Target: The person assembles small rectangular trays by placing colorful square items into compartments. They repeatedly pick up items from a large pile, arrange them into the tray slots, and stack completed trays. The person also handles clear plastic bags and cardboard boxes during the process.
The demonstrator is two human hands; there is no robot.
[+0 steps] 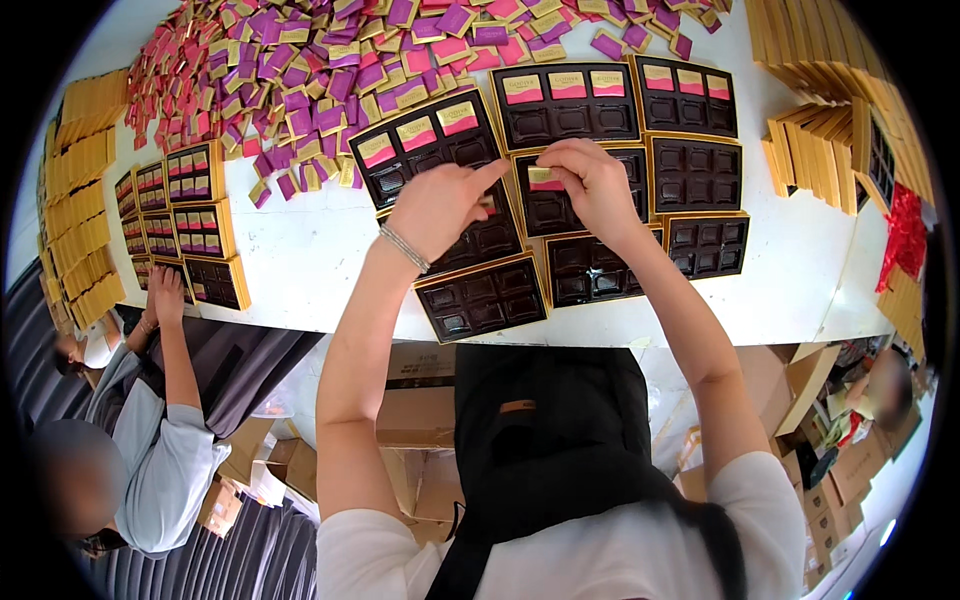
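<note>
Black six-compartment trays with gold edges stand in three columns before me. Pink-and-gold wrapped chocolates sit in the far compartments of the far-left tray point(397, 180), far-middle tray point(520, 125) and far-right tray point(690, 110). My left hand point(435, 210) is over the middle tray of the left column point(475, 245), index finger stretched, other fingers curled at a wrapped chocolate point(488, 204) that is partly hidden. With thumb and fingers pinched, my right hand point(600, 190) holds the edge of a wrapped chocolate point(543, 179) in the centre tray point(545, 212).
A heap of purple, pink and red wrapped chocolates point(330, 80) covers the table's far side. Stacked gold boxes point(815, 150) stand right, beside red wrapping point(903, 235). At left, a co-worker's hands point(167, 290) are at another group of trays point(200, 230). Cardboard boxes point(420, 410) lie below.
</note>
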